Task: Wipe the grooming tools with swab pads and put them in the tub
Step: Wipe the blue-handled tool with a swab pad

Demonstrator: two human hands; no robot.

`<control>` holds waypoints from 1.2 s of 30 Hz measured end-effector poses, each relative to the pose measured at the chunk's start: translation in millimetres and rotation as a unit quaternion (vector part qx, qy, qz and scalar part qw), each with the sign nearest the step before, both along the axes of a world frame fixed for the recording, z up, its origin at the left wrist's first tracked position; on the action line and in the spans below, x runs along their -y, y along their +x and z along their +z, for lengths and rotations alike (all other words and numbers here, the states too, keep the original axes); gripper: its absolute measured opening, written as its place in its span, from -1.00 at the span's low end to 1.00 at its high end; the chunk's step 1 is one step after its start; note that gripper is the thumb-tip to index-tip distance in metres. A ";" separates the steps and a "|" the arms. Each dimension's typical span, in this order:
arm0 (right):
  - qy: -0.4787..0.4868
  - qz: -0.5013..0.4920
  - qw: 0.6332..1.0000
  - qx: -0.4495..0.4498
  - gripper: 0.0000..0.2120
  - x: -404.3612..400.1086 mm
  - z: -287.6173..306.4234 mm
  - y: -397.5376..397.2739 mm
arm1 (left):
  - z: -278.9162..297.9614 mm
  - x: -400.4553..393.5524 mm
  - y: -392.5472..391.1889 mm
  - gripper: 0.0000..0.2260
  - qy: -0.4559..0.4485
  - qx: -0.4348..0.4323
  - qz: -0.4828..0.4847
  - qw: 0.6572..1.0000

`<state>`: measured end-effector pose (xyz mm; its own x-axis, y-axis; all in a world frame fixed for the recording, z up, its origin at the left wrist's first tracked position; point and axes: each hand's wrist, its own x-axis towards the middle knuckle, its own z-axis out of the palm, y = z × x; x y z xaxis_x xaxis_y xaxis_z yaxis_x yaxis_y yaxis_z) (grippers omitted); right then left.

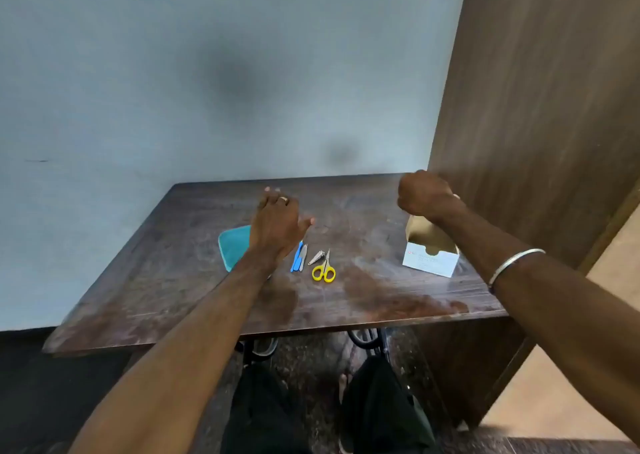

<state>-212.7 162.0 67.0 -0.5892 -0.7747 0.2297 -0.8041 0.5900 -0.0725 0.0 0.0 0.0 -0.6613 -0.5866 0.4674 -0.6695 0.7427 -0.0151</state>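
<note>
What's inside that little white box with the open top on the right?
The white box shows only its brown inner flap and a notch cut in its front wall. The right hand, fingers curled, hangs above the opening. The box's walls hide its contents, so any pads cannot be seen.

Dark wooden table (194,280), teal tub (232,247), blue file (297,256), clippers (316,257), yellow scissors (324,269), swab box (430,256) (opened)

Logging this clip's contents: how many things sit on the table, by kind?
Tub: 1
Blue file: 1
Metal file: 1
Clipper: 1
Scissors: 1
Swab box: 1
Total: 6
</note>
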 end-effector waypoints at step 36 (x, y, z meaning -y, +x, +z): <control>0.244 -0.003 0.965 0.096 -0.81 7.4 -88.0 -86.7 | -37.7 49.7 11.6 -0.76 0.141 0.174 0.005 0.975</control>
